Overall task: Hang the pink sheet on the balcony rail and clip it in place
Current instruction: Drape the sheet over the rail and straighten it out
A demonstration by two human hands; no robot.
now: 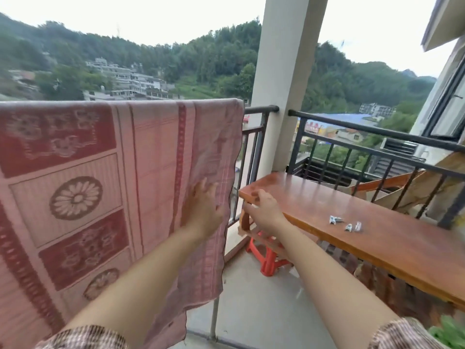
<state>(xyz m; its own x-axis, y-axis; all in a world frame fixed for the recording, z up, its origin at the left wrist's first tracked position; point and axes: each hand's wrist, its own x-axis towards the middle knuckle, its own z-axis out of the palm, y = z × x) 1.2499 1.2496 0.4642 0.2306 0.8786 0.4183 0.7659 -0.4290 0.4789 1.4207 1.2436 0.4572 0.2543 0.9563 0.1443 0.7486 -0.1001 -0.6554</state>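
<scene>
Steadies sheet [156, 152], draped over rail [261, 109] and unclipped, with left hand [202, 210] flat, fingers spread, likely smoothing the drape; holds right hand [263, 212], fingers curled, contents indiscernible, at bench's [377, 243] left end, short of clips [348, 227] mid-bench.

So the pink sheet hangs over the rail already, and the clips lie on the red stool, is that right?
Not quite. The head view shows the clips lying on the wooden bench, not the red stool. The pink sheet does hang over the rail.
</scene>
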